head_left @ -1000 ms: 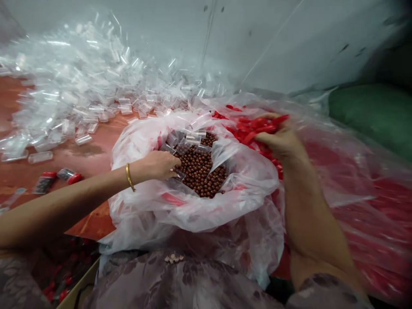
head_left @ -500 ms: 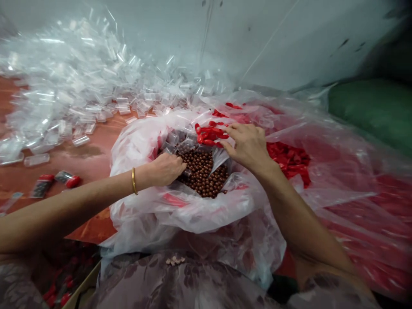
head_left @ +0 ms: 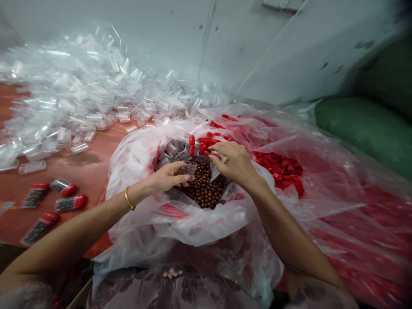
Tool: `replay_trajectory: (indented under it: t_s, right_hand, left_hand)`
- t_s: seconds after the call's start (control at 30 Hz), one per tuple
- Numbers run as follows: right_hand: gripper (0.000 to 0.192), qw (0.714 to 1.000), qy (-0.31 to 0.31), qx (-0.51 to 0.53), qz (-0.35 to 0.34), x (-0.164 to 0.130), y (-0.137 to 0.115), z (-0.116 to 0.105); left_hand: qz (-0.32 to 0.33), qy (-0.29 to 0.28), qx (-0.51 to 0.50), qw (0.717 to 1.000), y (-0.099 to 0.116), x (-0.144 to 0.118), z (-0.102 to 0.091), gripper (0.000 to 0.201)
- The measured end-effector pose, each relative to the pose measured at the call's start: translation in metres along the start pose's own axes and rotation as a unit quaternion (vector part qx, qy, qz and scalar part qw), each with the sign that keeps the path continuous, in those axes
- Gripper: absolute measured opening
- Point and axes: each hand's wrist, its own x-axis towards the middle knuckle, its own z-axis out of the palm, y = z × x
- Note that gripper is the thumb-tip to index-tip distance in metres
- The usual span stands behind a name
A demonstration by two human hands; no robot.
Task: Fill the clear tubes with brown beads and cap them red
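A clear plastic tube (head_left: 189,169) is held between the thumb and fingers of my left hand (head_left: 169,176), over the brown beads (head_left: 206,184). The beads lie in an opened, rumpled plastic bag (head_left: 193,227). Across the bead pile, my right hand (head_left: 233,165) has its thumb and fingertips closed around the end of a red cap (head_left: 204,151) at the far rim. Several more red caps (head_left: 209,140) sit beside those fingertips. More clear tubes (head_left: 174,148) lie inside the bag, left of the beads.
Filled tubes with red caps (head_left: 71,202) lie on the orange table surface (head_left: 86,176) at left. A big heap of clear tubes (head_left: 74,86) rises against the wall (head_left: 167,34). On the right are plastic-covered red caps (head_left: 280,169) and a green sack (head_left: 357,128).
My left hand has turned and raised a clear tube into view. My right hand has shifted slightly left and down among the red caps. The view has tilted, showing more filled tubes at left.
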Motion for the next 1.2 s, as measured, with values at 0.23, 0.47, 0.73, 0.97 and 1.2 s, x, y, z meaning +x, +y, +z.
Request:
replay_trajectory:
  t_s: [0.23, 0.47, 0.73, 0.97, 1.2]
  right_hand:
    - [0.035, 0.989, -0.086, -0.078, -0.094, 0.036, -0.003, 0.007]
    - [0.036, 0.947, -0.2, -0.194, -0.162, 0.075, -0.007, 0.019]
    - [0.047, 0.967, -0.178, -0.182, 0.019, 0.077, -0.035, 0.034]
    - [0.04, 0.981, -0.134, -0.075, 0.116, 0.08, -0.033, 0.039]
    - [0.024, 0.954, -0.011, 0.278, 0.114, 0.036, -0.031, 0.014]
  left_hand:
    - [0.001, 0.03, -0.095, 0.995, 0.0, -0.001, 0.001, 0.041]
    - [0.018, 0.055, -0.089, 0.994, 0.004, -0.003, 0.002, 0.031]
    - [0.025, 0.057, -0.098, 0.993, 0.002, -0.003, 0.0, 0.028]
    - [0.032, 0.054, -0.104, 0.993, 0.003, -0.005, 0.0, 0.027]
    - [0.035, 0.052, -0.09, 0.994, 0.001, -0.005, 0.003, 0.024]
